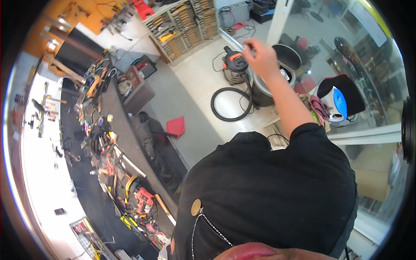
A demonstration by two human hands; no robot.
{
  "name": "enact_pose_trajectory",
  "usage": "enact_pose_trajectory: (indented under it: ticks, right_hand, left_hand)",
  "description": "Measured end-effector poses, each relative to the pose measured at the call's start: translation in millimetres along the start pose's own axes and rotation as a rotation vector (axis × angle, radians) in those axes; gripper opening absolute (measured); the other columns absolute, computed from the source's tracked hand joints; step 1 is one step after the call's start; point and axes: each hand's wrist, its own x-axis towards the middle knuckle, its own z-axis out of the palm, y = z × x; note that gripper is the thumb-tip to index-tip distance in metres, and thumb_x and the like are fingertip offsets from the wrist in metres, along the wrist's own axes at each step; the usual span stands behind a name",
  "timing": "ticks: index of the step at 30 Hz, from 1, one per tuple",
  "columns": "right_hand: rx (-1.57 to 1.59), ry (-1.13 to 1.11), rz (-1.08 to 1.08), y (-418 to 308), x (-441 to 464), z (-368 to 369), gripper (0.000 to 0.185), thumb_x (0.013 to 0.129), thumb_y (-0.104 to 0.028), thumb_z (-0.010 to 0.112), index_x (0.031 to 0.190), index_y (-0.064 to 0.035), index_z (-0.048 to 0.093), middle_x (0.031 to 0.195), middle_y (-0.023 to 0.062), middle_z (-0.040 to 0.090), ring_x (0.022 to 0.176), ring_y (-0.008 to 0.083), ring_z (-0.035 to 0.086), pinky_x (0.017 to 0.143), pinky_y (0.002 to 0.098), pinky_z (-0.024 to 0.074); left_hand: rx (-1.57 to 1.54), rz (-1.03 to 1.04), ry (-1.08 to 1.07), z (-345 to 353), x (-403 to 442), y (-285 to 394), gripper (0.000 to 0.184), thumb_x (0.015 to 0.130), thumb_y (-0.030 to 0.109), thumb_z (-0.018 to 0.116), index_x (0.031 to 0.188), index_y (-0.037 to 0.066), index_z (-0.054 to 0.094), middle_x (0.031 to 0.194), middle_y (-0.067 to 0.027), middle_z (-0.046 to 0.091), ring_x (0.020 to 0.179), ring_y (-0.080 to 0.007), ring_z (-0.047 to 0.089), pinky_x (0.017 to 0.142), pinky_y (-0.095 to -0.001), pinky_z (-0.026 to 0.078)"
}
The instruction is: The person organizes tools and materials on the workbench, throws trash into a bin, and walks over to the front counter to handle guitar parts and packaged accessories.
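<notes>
My right hand (pixel 262 56) reaches out at the end of my bare forearm, fingers curled in toward the thumb. A small dark patch shows between the fingertips; I cannot make out whether it is an object or a shadow. Below and beside the hand stands a round dark bin (pixel 262 95), its lid (pixel 287 57) raised and something white (pixel 284 74) showing inside. Just left of the hand is a black and orange shop vacuum (pixel 235 63), whose hose (pixel 213 108) loops on the floor. My left hand is not in view.
A long workbench (pixel 132 134) heaped with tools, including a red power tool (pixel 145 199), runs along the left. A red dustpan (pixel 176 127) lies on the floor. Drawer shelves (pixel 184 28) stand at the back. A chair (pixel 351 91) and glass panels are on the right.
</notes>
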Motion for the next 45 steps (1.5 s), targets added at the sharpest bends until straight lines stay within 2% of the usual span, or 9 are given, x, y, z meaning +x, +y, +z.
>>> enact_pose_trajectory:
  ticks: [4,7,10,18,25,26,28,35,45]
  right_hand:
    - [-0.46,-0.13,0.295,170.4,-71.6,-26.8,0.034,0.091,-0.019,0.069,0.122,-0.0055,0.066,0.111,0.0212,0.071,0.106,0.0406,0.068,0.089,0.0515,0.0545]
    - [-0.588,-0.704,0.802,245.1,-189.3,-32.7,0.044,0.083,-0.021,0.072,0.121,-0.0007,0.066,0.118,0.0249,0.069,0.114,0.0415,0.066,0.098,0.0517,0.0535]
    - [-0.642,-1.348,0.607,270.3,-310.6,-26.8,0.039,0.092,-0.036,0.062,0.112,-0.0051,0.076,0.118,0.0213,0.073,0.109,0.0418,0.07,0.095,0.0488,0.0552]
    - [-0.592,-1.202,0.962,235.9,-252.6,4.5,0.034,0.092,-0.029,0.061,0.111,-0.0057,0.077,0.124,0.0196,0.072,0.115,0.0378,0.069,0.095,0.0463,0.0568]
    - [-0.374,-1.305,0.357,288.8,-241.6,115.6,0.04,0.089,-0.033,0.057,0.091,0.0032,0.074,0.109,0.026,0.072,0.104,0.0377,0.07,0.086,0.0528,0.0546]
    - [-0.237,-1.344,0.164,297.7,-251.6,139.1,0.04,0.091,-0.033,0.056,0.084,0.0023,0.074,0.097,0.0266,0.073,0.087,0.0359,0.073,0.077,0.0504,0.056]
    - [-0.078,-1.549,0.495,266.9,-250.3,179.3,0.031,0.091,-0.025,0.058,0.072,-0.002,0.065,0.06,0.0158,0.062,0.046,0.0272,0.059,0.047,0.0444,0.0481]
    - [0.028,-1.964,0.002,92.7,-237.4,219.6,0.022,0.087,-0.02,0.065,0.089,0.0007,0.073,0.08,0.0119,0.073,0.062,0.0229,0.069,0.051,0.0388,0.0524]
    - [-0.208,-2.117,-0.846,-119.1,-334.1,249.3,0.026,0.085,-0.022,0.066,0.097,-0.0002,0.072,0.079,0.0102,0.073,0.063,0.0223,0.07,0.055,0.0387,0.0543]
  left_hand:
    - [0.061,0.061,-0.013,0.6,24.8,59.5,0.025,0.091,0.029,0.07,0.093,0.005,0.074,0.087,-0.0175,0.073,0.084,-0.035,0.069,0.078,-0.0456,0.055]
    - [0.076,0.096,-0.016,11.7,37.8,102.5,0.025,0.09,0.029,0.07,0.094,0.005,0.075,0.088,-0.0177,0.073,0.086,-0.0355,0.07,0.079,-0.046,0.055]
    - [0.083,0.106,-0.033,27.6,39.3,129.8,0.025,0.09,0.029,0.07,0.094,0.005,0.075,0.089,-0.0179,0.074,0.087,-0.036,0.07,0.08,-0.0464,0.055]
    - [0.131,0.029,-0.122,72.1,-2.4,120.7,0.026,0.089,0.029,0.069,0.096,0.005,0.076,0.092,-0.0184,0.075,0.092,-0.0373,0.071,0.083,-0.0474,0.056]
    - [0.213,-0.007,-0.078,82.3,-54.2,88.1,0.028,0.088,0.03,0.069,0.098,0.005,0.077,0.095,-0.0188,0.076,0.095,-0.0384,0.072,0.086,-0.0482,0.056]
    - [0.217,-0.022,-0.045,83.8,-66.7,82.3,0.028,0.088,0.03,0.069,0.099,0.005,0.078,0.095,-0.0189,0.076,0.096,-0.0386,0.072,0.086,-0.0483,0.056]
    - [0.286,0.169,0.068,141.8,-38.6,-21.5,0.029,0.088,0.03,0.071,0.097,0.004,0.079,0.1,-0.0175,0.077,0.099,-0.0368,0.073,0.088,-0.0459,0.057]
    - [-0.22,-0.506,0.215,138.5,-159.3,58.5,0.043,0.086,0.048,0.073,0.104,0.01,0.08,0.11,-0.0163,0.076,0.106,-0.0345,0.071,0.091,-0.0452,0.056]
    - [-0.701,-0.896,0.323,395.1,-331.3,-32.2,0.043,0.083,0.042,0.073,0.107,0.007,0.079,0.112,-0.0202,0.075,0.107,-0.0365,0.071,0.094,-0.0453,0.056]
